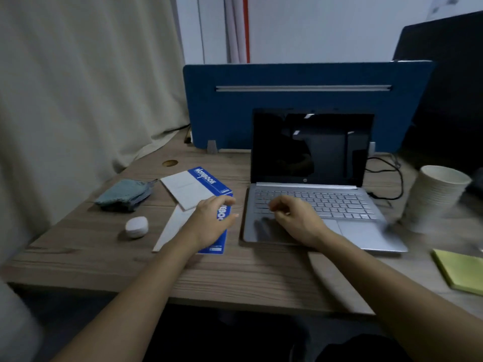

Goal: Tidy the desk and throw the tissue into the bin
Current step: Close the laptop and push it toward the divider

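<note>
I see the left hand (pixel 213 220) resting fingers-relaxed on two blue-and-white notebooks (pixel 198 189) mid-desk, and the right hand (pixel 292 218) hovering loosely curled, holding nothing, over the open laptop (pixel 313 205). A crumpled white tissue (pixel 136 227) lies near the desk's (pixel 235 278) left edge, front of a blue-grey cloth (pixel 125 192); paper cups (pixel 436 197) and green sticky pad (pixel 462 270) sit at right edge.

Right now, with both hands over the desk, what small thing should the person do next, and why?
Probably square up the two notebooks: the left hand already rests on the lower notebook, and the upper notebook lies askew across it. The crumpled tissue sits just left, an easy next reach. The right hand hovers over the laptop.
</note>
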A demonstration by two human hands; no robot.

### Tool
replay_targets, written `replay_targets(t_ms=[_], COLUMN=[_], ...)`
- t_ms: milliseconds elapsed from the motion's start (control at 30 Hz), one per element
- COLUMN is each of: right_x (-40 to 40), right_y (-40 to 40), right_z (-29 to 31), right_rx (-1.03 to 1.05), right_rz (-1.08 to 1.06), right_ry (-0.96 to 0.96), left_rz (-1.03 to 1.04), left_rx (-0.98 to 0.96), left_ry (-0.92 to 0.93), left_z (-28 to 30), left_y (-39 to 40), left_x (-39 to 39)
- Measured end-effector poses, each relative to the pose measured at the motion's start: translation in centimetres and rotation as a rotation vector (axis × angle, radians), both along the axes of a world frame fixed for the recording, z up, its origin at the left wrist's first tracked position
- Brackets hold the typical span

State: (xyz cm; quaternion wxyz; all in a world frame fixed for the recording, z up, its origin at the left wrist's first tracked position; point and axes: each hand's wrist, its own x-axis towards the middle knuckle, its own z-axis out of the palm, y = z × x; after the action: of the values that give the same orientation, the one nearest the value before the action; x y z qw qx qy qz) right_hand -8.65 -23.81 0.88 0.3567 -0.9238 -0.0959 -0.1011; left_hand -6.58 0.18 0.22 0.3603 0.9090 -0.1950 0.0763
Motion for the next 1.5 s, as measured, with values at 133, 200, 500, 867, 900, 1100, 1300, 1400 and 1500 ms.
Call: replay_targets(t_ms=[133, 200, 500, 867, 900, 1100, 1300, 1400, 1500], right_x=[-0.7, -1.0, 0.5, 11.4, 12.7, 18.6, 19.5, 18.6, 17.0], right_y=[-4.9, -7.3, -11.1, -11.8, -11.7, -11.8, -11.7, -11.6, -11.5], right_z=[0.0, -0.1, -1.9, 7.9, 9.3, 13.3, 12.5, 12.8, 13.1], right_rx=[0.012, -0.027, -0.49, -0.424, -0.457, -0.537, -0.567, -0.51, -0.502], right_rz=[-0.11, -0.151, -0.221, -0.274, -0.287, -0.37, -0.366, -0.369, -0.345], right_ry=[-0.003, -0.016, 0.015, -0.259, -0.277, -0.255, -0.282, -0.339, -0.355], left_rz=[-0.099, -0.138, -0.072, -0.037, -0.022, 0.012, 0.042, 0.058, 0.07], left_rx=[-0.008, 0.019, 0.121, 0.111, 0.115, 0.05, -0.001, -0.034, -0.071], left_ry=[0.045, 0.058, -0.024, -0.083, -0.095, -0.177, -0.188, -0.21, -0.214], left_z=[0.1, 0.0, 0.2, 5.9, 6.2, 8.1, 9.6, 10.2, 10.6], left_y=[-4.5, -6.7, -11.7, -12.5, -12.6, -11.5, -9.4, -8.8, -8.5], left_x=[1.0, 1.5, 4.3, 11.8, 12.4, 15.5, 17.5, 17.5, 16.7])
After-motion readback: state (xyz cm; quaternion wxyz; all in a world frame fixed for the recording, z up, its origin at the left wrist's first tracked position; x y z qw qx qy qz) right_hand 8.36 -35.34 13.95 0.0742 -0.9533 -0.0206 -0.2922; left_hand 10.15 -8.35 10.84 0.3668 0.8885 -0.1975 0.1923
